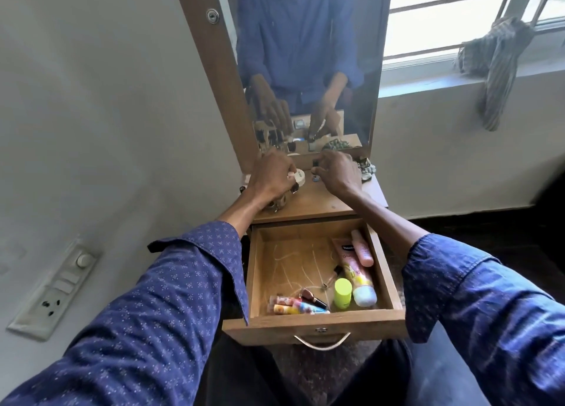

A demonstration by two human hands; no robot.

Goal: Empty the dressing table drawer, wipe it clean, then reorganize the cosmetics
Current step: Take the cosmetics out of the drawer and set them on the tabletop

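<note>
The wooden drawer (315,321) is pulled out below the dressing table top (315,202). Inside lie a pink tube (354,271), a peach bottle (362,248), a neon-yellow stick (342,292), a small dark vial (333,275), a lipstick (313,298) and several small colourful tubes (290,307). My left hand (270,177) is over the table top, fingers curled round a white round jar (298,177). My right hand (336,170) pinches a small dark item (315,162) near the mirror's base.
A tall mirror (305,69) in a wooden frame stands behind the table top. A patterned cloth (365,167) lies at its right end, small bottles at its left edge. A switchboard (58,286) is on the left wall. A window (458,14) with a hanging cloth is right.
</note>
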